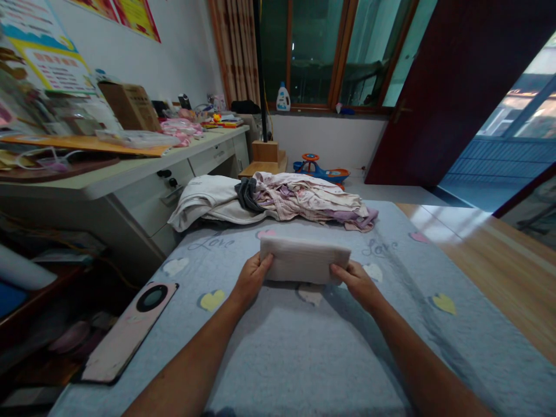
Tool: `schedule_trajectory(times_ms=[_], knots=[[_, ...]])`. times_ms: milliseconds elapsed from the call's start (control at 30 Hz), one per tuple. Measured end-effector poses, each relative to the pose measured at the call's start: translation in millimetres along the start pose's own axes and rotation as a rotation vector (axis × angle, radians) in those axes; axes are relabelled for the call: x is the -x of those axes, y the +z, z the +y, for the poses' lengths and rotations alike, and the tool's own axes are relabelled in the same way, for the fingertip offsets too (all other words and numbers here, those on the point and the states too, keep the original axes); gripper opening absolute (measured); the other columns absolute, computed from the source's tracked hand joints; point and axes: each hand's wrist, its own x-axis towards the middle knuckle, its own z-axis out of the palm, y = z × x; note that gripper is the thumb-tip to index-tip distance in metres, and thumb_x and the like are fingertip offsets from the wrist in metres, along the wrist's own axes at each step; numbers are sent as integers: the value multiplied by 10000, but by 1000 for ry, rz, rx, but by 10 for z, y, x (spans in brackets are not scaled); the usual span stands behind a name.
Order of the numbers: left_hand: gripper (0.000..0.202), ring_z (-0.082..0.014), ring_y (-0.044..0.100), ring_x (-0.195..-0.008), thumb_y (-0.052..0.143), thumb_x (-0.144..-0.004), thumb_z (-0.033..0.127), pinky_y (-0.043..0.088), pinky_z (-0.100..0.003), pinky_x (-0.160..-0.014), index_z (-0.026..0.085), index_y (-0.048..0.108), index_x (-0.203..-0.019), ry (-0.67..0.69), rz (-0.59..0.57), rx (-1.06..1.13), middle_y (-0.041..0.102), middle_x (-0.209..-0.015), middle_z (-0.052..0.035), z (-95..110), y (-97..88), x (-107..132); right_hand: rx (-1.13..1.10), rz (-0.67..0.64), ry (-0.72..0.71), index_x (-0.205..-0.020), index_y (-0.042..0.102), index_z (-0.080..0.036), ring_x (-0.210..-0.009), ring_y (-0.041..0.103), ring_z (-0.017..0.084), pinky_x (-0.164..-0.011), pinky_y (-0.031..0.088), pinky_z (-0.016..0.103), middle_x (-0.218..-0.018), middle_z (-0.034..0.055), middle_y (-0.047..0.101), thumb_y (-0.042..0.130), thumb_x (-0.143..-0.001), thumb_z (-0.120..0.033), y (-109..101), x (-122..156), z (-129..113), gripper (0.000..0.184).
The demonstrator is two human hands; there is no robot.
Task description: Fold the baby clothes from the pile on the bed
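A folded white cloth (304,260), faintly ribbed and flat like a rectangle, is held up over the bed in both hands. My left hand (254,277) pinches its left end, thumb on the near face. At the right end my right hand (354,281) grips it the same way; the fingers behind the cloth are hidden. Beyond it lies a heap of clothes: a pale grey garment (208,200) on the left and a crumpled pink floral garment (304,194) on the right. Under everything spreads a light blue bedsheet (304,353) with hearts and lettering.
A pink phone (130,333) with a round black camera ring lies at the bed's left edge. Along the left wall stands a cluttered desk (143,179). A blue ride-on toy (321,171) is on the floor behind the bed, and a dark red door (434,87) stands open.
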Motion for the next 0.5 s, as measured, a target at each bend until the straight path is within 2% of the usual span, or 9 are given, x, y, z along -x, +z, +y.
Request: schedule_trajectory(times_ms=[100,167,300,400,500], knots=[[509,-223,635,-913,507,-909,596,487,-309,-810,135,654,-1069,17,59,-62,717,-991,-63,-16,52,-56,-74,73,111,-1033,702,-143,-888,677,257,-772,536,351,-966,84,750,592,-813,-611,85,-107,51,529],[498,-223,640,-942,506,-911,577,487,-311,-827,137,621,-1113,20,75,-72,714,-1019,-70,-55,60,-95,-48,142,164,-1025,693,-143,-867,673,253,-727,526,334,-955,90,748,575,-808,-625,134,-173,119,542],[657,-224,675,-889,642,-815,554,521,-318,-776,130,483,-1291,-66,10,12,713,-1028,-88,-166,44,-141,50,275,189,-994,685,-137,-867,668,250,-706,503,309,-961,104,742,559,-802,-610,187,-232,202,526],[750,-227,683,-910,759,-722,479,535,-320,-791,144,459,-1323,-73,2,-8,703,-1091,-100,-223,41,-149,11,279,216,-1064,655,-138,-888,676,248,-723,508,304,-998,109,742,598,-777,-546,191,-216,181,502],[716,-229,688,-923,764,-727,454,542,-323,-796,156,475,-1311,-37,4,-21,705,-1101,-97,-235,58,-156,7,228,235,-1143,621,-137,-942,682,256,-768,518,312,-1054,117,740,666,-705,-431,166,-208,147,529]])
